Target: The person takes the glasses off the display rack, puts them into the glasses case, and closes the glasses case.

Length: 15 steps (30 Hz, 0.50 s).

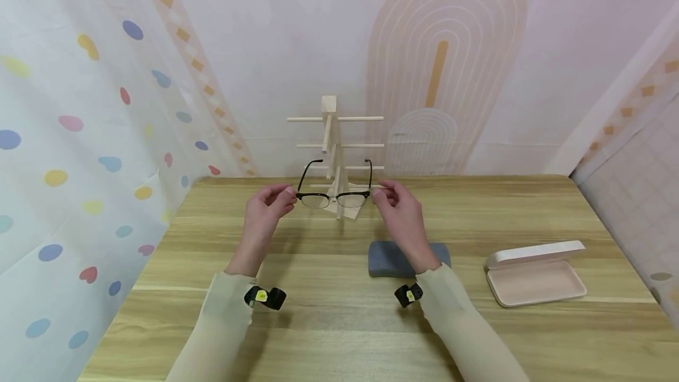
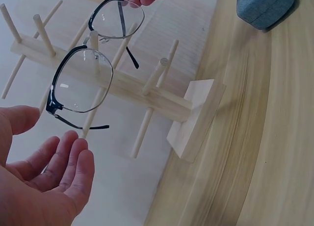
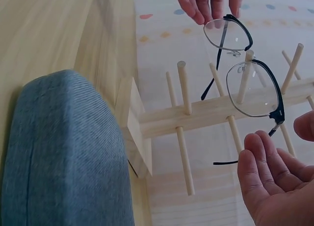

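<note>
A pair of black-browed, thin-rimmed glasses [image 1: 352,194] sits at the wooden display rack [image 2: 117,84], its bridge at one of the front pegs and its temples reaching back past the post. At one end of the frame is my left hand [image 1: 269,202], thumb and fingers spread apart around the hinge corner without pinching it. My right hand [image 1: 399,208] is at the opposite end, its fingers [image 3: 262,157] beside the temple and the thumb held away from them. Both lenses face me, and the wrist views show a gap between thumb and fingers on each hand.
Under my right forearm lies a blue-grey fabric glasses case [image 1: 383,259], closed. Farther right, a white case [image 1: 536,300] stands with its lid up on the wooden table [image 1: 329,346]. A patterned curtain [image 1: 254,63] hangs behind the rack.
</note>
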Motion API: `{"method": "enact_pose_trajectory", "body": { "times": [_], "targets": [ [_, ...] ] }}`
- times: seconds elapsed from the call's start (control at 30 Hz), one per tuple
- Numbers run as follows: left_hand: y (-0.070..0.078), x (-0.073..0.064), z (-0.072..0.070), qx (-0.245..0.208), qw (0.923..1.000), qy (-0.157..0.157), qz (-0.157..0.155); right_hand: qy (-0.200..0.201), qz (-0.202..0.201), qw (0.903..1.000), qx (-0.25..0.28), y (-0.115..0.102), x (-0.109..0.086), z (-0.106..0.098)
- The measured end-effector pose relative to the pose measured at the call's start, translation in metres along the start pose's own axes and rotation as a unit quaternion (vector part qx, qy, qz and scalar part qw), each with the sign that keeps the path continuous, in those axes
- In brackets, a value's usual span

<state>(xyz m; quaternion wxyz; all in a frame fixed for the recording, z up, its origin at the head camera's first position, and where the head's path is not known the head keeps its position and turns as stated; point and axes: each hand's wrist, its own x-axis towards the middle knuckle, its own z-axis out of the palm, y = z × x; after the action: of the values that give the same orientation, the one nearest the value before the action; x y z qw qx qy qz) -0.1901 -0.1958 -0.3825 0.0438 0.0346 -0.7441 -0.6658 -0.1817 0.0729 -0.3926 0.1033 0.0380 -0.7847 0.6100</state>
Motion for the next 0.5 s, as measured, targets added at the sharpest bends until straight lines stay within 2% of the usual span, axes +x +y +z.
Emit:
{"method": "enact_pose_trajectory", "body": {
  "times": [0.2,0.5],
  "targets": [
    [0.0007,0.0026,0.0006,-0.026,0.9995,0.007,-0.017,-0.003,0.018,0.9997,0.018,-0.0013,0.0061,0.0041],
    [0.0024,0.0039,0.0031,-0.045,0.9984,0.006,-0.034,-0.003,0.025,0.9992,0.031,-0.0024,0.0094,0.008]
  ]
}}
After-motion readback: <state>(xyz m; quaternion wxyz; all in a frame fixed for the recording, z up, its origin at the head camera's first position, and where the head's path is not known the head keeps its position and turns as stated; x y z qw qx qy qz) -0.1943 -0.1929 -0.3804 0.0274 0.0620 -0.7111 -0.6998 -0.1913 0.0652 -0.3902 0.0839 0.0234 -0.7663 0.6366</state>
